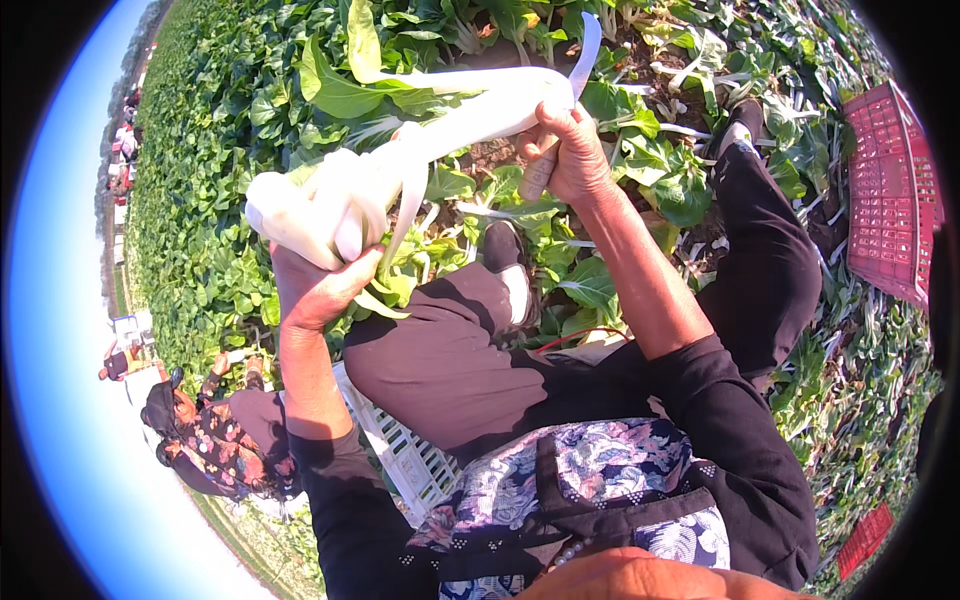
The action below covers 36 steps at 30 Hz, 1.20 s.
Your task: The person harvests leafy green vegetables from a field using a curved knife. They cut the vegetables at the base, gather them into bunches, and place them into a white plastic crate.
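Note:
My left hand (326, 285) grips several white-stemmed bok choy heads (330, 199) bunched together, their pale stalks lying across the palm. In my right hand (577, 154) is a knife with a wooden handle (538, 171). Its narrow curved blade (587, 52) points up past the fingers. A long pale bok choy plant (487, 112) stretches from the right hand toward the bunch, its base end against the thumb and near the blade. Green leaves (341, 90) hang off to its left. Fingers partly hide the knife's grip.
Leafy bok choy rows (217, 150) grow ahead and left. Cut leaves and stalks (847, 420) litter the right side. A red plastic crate (889, 195) stands at right, another red crate (862, 540) lower right. A white plastic crate (405, 450) is beneath me. A co-worker (232, 442) crouches at left.

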Motion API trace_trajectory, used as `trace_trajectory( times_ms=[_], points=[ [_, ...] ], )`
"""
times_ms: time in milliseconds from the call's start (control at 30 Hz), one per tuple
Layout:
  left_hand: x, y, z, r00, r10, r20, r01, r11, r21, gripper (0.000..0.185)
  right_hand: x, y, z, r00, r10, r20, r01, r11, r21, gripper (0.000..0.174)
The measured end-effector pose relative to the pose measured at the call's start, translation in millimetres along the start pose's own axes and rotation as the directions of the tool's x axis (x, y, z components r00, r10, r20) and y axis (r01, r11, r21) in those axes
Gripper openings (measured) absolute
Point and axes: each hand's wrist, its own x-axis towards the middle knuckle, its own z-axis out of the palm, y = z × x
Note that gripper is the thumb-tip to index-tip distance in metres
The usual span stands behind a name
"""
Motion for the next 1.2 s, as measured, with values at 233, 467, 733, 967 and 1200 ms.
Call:
trace_trajectory(
  times_ms=[233, 467, 733, 967, 1200],
  points=[
    [-56.4, 51.5, -28.2, 0.997, -0.057, -0.050, 0.027, 0.884, -0.467, 0.072, -55.1, -81.9, 15.5, 0.954, -0.211, 0.213, 0.279, 0.885, -0.374, 0.057],
    [-100.2, 85.6, 27.9, 0.966, -0.098, 0.239, 0.239, 0.689, -0.684, 0.066, -111.8, -76.1, 35.0, 0.929, -0.045, 0.367, 0.184, 0.917, -0.354, 0.045],
    [-132.9, 60.9, 101.7, 0.936, 0.115, 0.334, 0.227, 0.526, -0.819, 0.105, -158.7, -66.4, 39.5, 0.940, 0.083, 0.330, 0.044, 0.932, -0.359, 0.053],
    [-159.7, 21.9, 140.5, 0.945, -0.158, 0.286, 0.313, 0.186, -0.931, 0.068, -140.3, -62.4, 48.8, 0.910, 0.331, 0.249, -0.075, 0.722, -0.688, 0.052],
    [-150.0, -25.6, 137.2, 0.947, -0.315, 0.064, 0.101, 0.101, -0.990, 0.053, -133.5, -41.6, 44.2, 0.962, 0.216, 0.167, 0.020, 0.554, -0.832, 0.071]
  ],
)
